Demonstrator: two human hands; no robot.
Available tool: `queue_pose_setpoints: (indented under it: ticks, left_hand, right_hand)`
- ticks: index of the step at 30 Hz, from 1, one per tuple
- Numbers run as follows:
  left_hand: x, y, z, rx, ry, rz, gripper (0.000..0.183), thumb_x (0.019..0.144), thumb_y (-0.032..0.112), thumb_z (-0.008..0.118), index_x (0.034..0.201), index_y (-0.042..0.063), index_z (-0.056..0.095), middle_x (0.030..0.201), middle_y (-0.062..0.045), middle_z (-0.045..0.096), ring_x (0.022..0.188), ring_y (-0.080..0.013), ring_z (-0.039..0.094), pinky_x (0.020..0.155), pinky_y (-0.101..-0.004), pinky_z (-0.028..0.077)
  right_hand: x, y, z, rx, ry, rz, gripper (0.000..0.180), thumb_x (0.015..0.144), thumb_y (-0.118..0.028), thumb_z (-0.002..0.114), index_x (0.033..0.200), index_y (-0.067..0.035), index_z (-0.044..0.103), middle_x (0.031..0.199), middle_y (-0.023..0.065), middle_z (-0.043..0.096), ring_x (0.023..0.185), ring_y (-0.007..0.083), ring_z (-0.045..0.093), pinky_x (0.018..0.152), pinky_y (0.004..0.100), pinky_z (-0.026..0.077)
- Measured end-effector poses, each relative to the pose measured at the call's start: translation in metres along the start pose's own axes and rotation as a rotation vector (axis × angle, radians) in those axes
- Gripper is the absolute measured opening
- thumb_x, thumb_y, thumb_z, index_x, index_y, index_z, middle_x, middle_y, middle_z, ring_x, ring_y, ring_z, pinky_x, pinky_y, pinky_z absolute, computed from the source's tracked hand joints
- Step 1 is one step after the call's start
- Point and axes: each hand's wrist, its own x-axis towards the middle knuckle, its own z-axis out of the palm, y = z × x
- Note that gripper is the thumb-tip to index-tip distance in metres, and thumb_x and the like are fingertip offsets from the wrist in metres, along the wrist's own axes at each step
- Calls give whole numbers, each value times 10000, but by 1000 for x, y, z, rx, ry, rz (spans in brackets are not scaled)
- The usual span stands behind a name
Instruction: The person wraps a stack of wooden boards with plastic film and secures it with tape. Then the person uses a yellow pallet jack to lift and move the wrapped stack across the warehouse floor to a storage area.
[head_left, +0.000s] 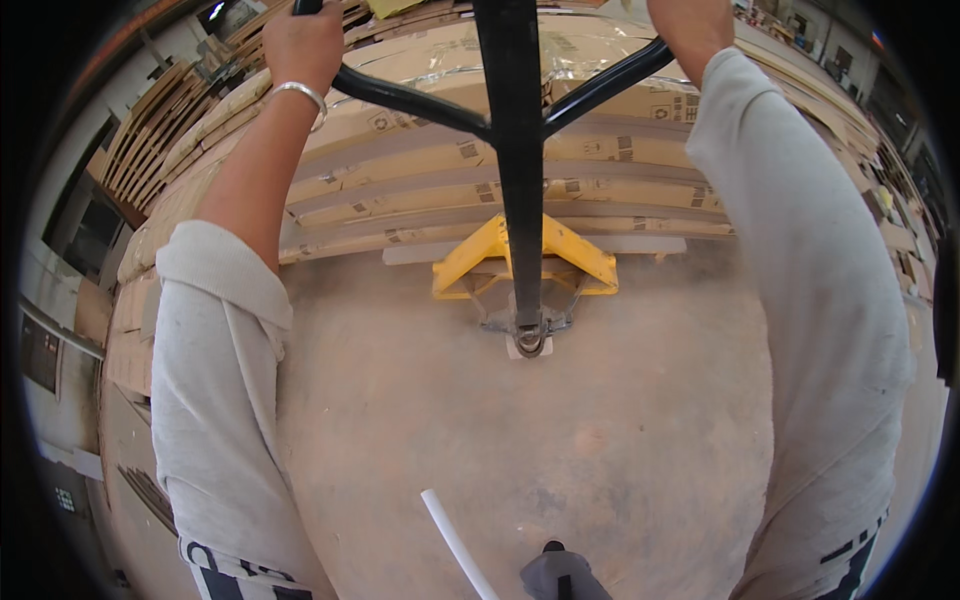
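In the head view, my left hand (306, 43) is closed around the left grip of a pallet jack's black handle (517, 150) at the top. Near the top edge, my right hand (694, 26) is at the handle's right arm; its fingers are cut off by the frame, so its hold does not show. Down the middle runs the handle's shaft, ending at the steering wheel assembly (529, 334) on the floor. The jack's yellow frame (585, 266) stands against a stack of long, flat cardboard cartons (405, 180) with plastic wrap on top. Its forks are hidden.
Stacked boards (150, 142) and more cartons (131, 330) line the left side. Other stacked material (840, 127) stands at the right. A thin white tube (457, 544) and a grey shoe (564, 574) show at the bottom above the dusty concrete floor (525, 435).
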Motion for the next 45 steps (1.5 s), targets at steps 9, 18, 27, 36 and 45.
queue_pose_setpoints:
  ticks: [9,18,27,36,45]
  left_hand:
    - [7,27,15,83,80,-140,303,808,257,653,758,-41,673,675,-239,640,658,-380,649,630,-468,483]
    - [0,58,36,176,-23,-310,459,818,350,658,707,-96,649,630,-267,613,637,-404,635,633,-449,483]
    - [3,44,82,239,-3,-269,490,796,356,663,672,-117,633,644,-330,594,716,-471,649,672,-486,490]
    - [39,6,71,199,-73,-312,493,794,388,655,726,-100,664,685,-295,638,741,-437,663,688,-448,499]
    - [71,-38,87,347,-170,-198,392,838,415,606,792,48,735,670,-136,696,740,-313,703,698,-391,531]
  right_hand:
    - [10,7,-5,-156,-14,5,235,820,-108,557,974,-34,718,879,257,689,889,428,667,779,483,525]
    - [22,38,-16,-77,-80,76,196,786,-195,641,974,-143,665,815,176,696,831,396,670,748,492,515]
    - [29,71,9,-75,-73,43,197,815,-241,624,981,-144,669,833,179,698,818,413,662,719,512,511]
    - [53,46,41,0,-135,64,203,817,-157,573,952,-64,693,894,231,691,894,425,655,790,493,515]
    - [65,37,30,-17,-67,-17,203,835,-122,549,957,-29,681,946,264,671,941,438,636,828,477,505]
